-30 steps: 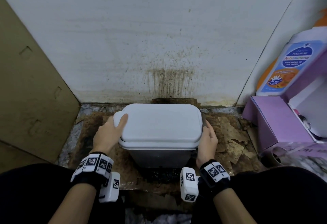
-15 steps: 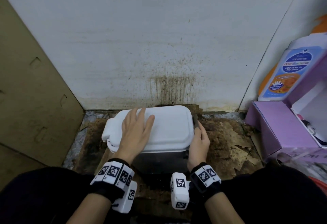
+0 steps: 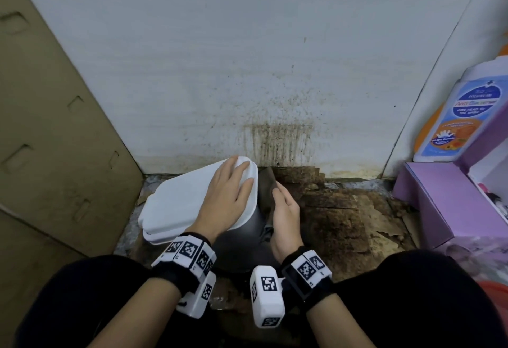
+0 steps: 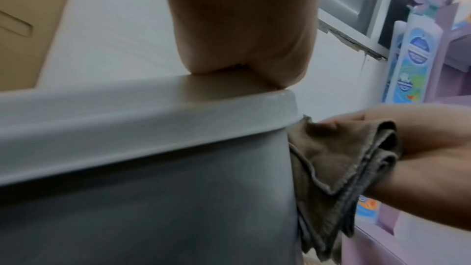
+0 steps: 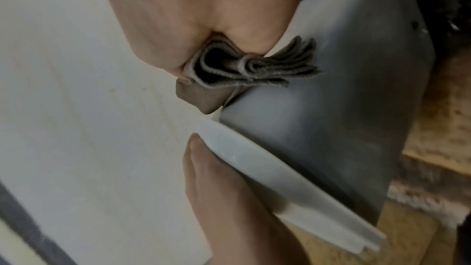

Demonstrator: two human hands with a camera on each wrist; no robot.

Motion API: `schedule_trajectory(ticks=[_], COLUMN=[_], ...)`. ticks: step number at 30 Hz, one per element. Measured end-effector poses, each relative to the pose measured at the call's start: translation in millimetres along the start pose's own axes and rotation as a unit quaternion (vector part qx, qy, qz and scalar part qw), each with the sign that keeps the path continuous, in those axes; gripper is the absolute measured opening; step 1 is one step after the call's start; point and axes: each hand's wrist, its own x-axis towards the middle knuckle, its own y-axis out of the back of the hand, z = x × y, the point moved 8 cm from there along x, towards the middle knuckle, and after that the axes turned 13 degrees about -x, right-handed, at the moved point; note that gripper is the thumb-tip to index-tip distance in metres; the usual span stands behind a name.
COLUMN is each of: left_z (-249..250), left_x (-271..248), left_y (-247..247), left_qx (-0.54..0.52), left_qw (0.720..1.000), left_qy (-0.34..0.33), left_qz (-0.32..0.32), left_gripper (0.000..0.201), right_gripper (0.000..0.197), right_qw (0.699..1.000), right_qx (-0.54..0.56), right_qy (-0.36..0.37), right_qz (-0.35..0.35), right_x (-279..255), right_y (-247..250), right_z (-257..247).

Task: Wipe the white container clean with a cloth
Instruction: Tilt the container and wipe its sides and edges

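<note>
The white container (image 3: 176, 204) stands on the floor turned at an angle, its right end near the wall; the lid is white, the body (image 4: 153, 188) grey in shade. My left hand (image 3: 233, 180) lies flat on the right end of the lid with straight fingers, and its fingertips (image 5: 201, 158) reach the lid's rim. My right hand (image 3: 280, 196) grips a folded brown-grey cloth (image 3: 265, 191) and presses it against the container's right side wall, just under the rim. In the wrist views, the cloth (image 4: 331, 158) (image 5: 254, 65) shows several folded layers.
A stained white wall (image 3: 275, 138) is close behind. Brown cardboard (image 3: 55, 141) leans at the left. A purple box (image 3: 428, 204) and a blue-labelled bottle (image 3: 456, 116) stand at the right. Torn, dirty cardboard (image 3: 343, 215) covers the floor. My knees in black frame the bottom.
The container has turned, its right end swinging toward the wall. My left hand moved from the lid's left end across to its right end. The right hand stayed at the right side with the cloth.
</note>
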Motion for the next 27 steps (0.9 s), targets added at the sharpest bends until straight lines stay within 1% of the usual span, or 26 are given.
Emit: schedule_trajectory(ticks=[2,4,6,10,11,12,13,14,17,20,22,27], left_z=[-6,-9,-15,-27,-29,-31,-33,-34,-36,-36,-39,-46], left_x=[-2,-3,-4,-9,-9,-10,-10,-11,-13,-14,-15,-15], left_y=[10,18,25,39,41,43,45,47,47,47,49,53], left_qx=[-0.009,-0.014,-0.016,-0.017,-0.021,-0.027,-0.032,-0.036,-0.040,-0.028,-0.028,-0.036], left_qw=[1.000,1.000,1.000,0.999,0.999,0.999,0.999,0.999,0.998,0.998,0.998,0.997], left_qy=[0.002,0.000,0.001,0.014,0.017,0.018,0.019,0.020,0.019,0.017,0.021,0.035], left_qz=[0.004,0.010,0.018,0.028,0.029,0.030,0.032,0.033,0.038,0.044,0.052,0.060], left_gripper=[0.046,0.044,0.044,0.044,0.044,0.044,0.044,0.044,0.043,0.043,0.043,0.043], right_gripper=[0.030,0.033,0.036,0.048,0.045,0.037,0.030,0.028,0.034,0.038,0.041,0.047], right_qw=[0.999,0.996,0.992,0.988,0.989,0.991,0.993,0.996,0.997,0.984,0.975,0.968], right_qx=[0.043,0.078,0.099,0.107,0.096,0.084,0.067,0.045,-0.051,-0.153,-0.188,-0.217], right_qy=[-0.027,-0.053,-0.068,-0.055,-0.047,-0.036,-0.022,-0.005,0.050,0.084,0.096,0.090], right_qz=[-0.009,-0.003,0.024,0.099,0.105,0.102,0.091,0.079,0.028,-0.048,-0.072,-0.091], right_x=[4,7,10,17,18,18,19,18,11,-2,-7,-6], right_y=[-5,-8,-6,2,2,0,-4,-10,-34,-65,-74,-73], right_z=[7,15,21,21,18,14,10,6,0,12,17,21])
